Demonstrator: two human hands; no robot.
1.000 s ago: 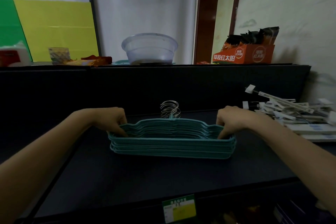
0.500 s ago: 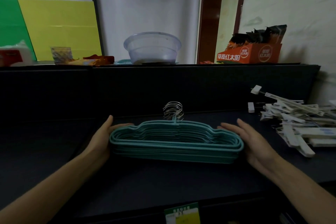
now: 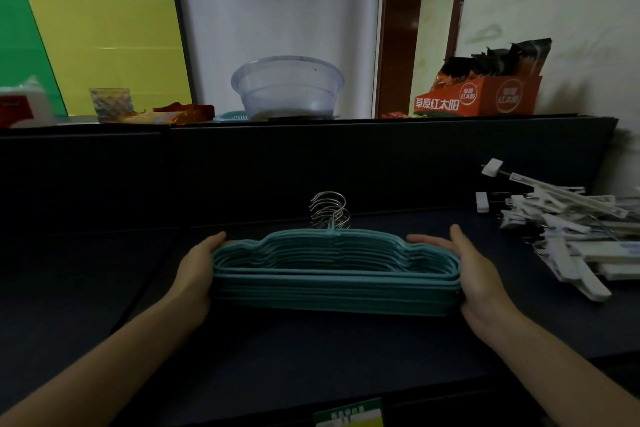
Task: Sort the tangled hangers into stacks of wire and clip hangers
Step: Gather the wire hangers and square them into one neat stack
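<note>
I had my left hand (image 3: 195, 274) and right hand (image 3: 476, 272) flat and open, palms pressed against the two ends of the neat stack of teal coated wire hangers (image 3: 334, 270) lying on the dark shelf (image 3: 311, 357). The white plastic clip hangers (image 3: 568, 236) lay heaped to my right, well apart.

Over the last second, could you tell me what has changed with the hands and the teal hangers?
Both hands let go of the top of the teal hanger stack and opened. The left hand and right hand now press flat against its two ends, squaring it. The stack itself stayed on the dark shelf, hooks to the rear, and the white clip hangers to the right were not touched.
</note>
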